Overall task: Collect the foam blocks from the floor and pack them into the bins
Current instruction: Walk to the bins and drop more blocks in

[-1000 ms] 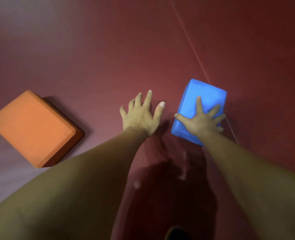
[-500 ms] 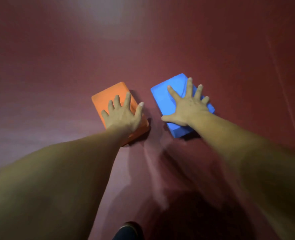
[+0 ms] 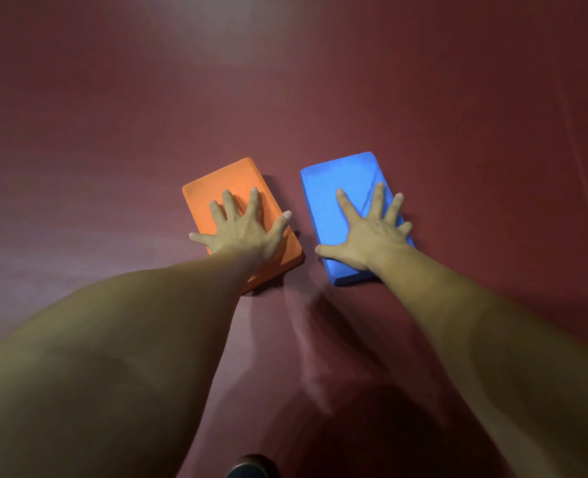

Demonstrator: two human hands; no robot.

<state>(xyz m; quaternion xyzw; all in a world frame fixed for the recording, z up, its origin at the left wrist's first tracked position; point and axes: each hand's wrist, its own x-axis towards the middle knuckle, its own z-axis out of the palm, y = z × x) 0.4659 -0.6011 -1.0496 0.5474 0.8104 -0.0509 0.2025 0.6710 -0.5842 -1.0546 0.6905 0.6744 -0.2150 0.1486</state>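
Head camera is looking down, and from my far-off seat I am seeing a big dark red floor filling almost all of the picture. Two bare arms are lying across it. The left arm is running from the bottom left corner up to the middle, and the right arm is running from the bottom right corner up to the middle.

Two foam blocks are lying flat on the floor in the middle, side by side. The orange block is sitting on the left and the blue block on the right. They are near each other but not touching, and a strip of red floor is showing between them.

The left hand is resting flat on top of the orange block, with its fingers straight and spread wide. Its little finger is reaching the left edge and its thumb is pointing to the right edge. The right hand is lying flat on top of the blue block the same way, with its fingers spread wide and its thumb at the left edge.

At the very bottom, between the arms, the tip of a dark shoe is peeking in.
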